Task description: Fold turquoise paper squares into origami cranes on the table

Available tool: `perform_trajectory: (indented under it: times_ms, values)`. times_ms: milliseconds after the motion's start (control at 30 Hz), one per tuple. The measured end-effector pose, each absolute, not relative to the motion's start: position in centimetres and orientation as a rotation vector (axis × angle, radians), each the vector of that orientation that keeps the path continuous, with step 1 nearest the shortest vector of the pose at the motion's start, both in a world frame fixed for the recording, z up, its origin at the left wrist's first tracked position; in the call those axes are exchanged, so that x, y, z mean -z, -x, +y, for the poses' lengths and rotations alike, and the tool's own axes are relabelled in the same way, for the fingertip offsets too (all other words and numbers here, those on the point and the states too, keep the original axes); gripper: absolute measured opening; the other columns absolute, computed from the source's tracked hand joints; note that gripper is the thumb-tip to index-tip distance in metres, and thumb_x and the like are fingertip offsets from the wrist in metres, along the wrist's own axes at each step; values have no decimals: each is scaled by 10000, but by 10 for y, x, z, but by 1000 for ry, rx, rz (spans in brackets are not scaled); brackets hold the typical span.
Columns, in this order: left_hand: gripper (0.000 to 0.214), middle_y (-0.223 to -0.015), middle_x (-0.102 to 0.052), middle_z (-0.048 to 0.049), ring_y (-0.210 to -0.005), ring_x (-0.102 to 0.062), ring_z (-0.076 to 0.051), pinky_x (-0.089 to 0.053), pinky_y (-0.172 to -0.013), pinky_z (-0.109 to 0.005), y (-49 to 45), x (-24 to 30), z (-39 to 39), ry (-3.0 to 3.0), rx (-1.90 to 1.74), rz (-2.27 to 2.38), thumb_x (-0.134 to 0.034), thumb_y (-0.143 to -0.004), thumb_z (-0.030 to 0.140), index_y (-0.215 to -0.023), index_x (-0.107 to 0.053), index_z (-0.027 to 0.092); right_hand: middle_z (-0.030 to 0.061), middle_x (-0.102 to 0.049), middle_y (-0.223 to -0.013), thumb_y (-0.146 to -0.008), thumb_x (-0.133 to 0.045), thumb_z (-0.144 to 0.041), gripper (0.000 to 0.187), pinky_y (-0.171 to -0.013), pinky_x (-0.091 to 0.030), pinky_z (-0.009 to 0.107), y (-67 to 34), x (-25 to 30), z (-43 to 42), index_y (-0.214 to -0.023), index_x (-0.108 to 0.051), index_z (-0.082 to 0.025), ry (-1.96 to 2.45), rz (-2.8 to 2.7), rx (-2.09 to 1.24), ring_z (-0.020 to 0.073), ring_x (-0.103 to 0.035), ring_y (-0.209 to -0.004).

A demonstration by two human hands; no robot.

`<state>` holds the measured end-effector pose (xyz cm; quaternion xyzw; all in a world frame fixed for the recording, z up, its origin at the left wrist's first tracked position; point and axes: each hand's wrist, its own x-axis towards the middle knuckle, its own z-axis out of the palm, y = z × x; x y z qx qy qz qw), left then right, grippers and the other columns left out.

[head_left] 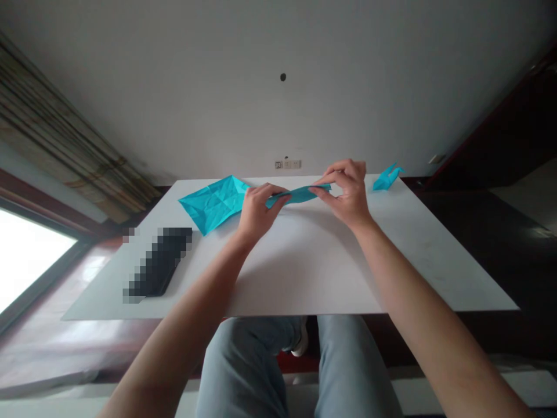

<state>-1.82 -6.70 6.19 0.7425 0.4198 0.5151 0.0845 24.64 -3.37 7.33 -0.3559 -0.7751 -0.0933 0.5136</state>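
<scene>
at mid-frame, left hand (261, 210) and right hand (348, 194) each pinch one end of a folded blue strip (301, 195) over the white table (304, 273); creased blue sheet (213, 203) noted left of centre, paper crane (384, 182) right of centre.

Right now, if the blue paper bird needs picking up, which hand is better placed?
Probably the right hand: nearer the paper bird. But it and the left hand both hold folded blue paper.
</scene>
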Motion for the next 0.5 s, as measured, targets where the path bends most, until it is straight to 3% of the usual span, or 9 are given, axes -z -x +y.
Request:
perform_trajectory:
  times_ms: [100,167,233,333,400,500]
  values:
    - [298,-891,-822,-32,-806,-722,-186,-538,-760,-317,17,-62,-60,-1788,-1606,1114,-915,-956,497,-940,-825,213,99,-717,-1105,-1076,-681,-777,511,-1173,-514,636,-258,-76,-22,-1015,-786,-281,892,-1622,116,336,-686,-1160]
    - [460,-845,-788,-20,-750,-692,-158,-536,-697,-284,15,-62,-57,-1483,-1627,1039,-990,-848,612,-909,-789,203,82,-713,-1068,-1049,-634,-867,606,-1102,-565,565,-265,-76,-15,-1025,-764,-275,880,-1474,-31,291,-695,-1068]
    - [582,-849,-781,-11,-740,-704,-148,-575,-696,-276,13,-61,-55,-1212,-1604,952,-1047,-745,670,-907,-735,207,69,-742,-1074,-986,-637,-947,695,-1021,-598,493,-265,-74,-13,-1084,-767,-271,852,-1463,-302,249,-701,-985]
    - [632,-861,-787,5,-754,-745,-151,-640,-727,-289,11,-59,-54,-966,-1538,863,-1092,-697,633,-904,-657,224,76,-820,-1169,-853,-757,-989,792,-990,-611,434,-254,-69,-20,-1177,-804,-268,846,-1621,-802,240,-736,-1012]
    - [626,-860,-790,13,-757,-756,-150,-658,-736,-291,10,-56,-55,-904,-1499,838,-1106,-695,592,-905,-643,228,78,-854,-1122,-775,-881,-935,751,-987,-620,429,-240,-65,-26,-1112,-828,-266,850,-1689,-1042,269,-766,-1047]
    - [651,-857,-794,10,-751,-749,-145,-655,-723,-285,6,-51,-56,-896,-1448,830,-1128,-655,590,-906,-655,220,73,-887,-1152,-771,-974,-814,644,-1024,-642,459,-220,-57,-32,-1081,-849,-264,807,-1653,-1225,298,-796,-1092]
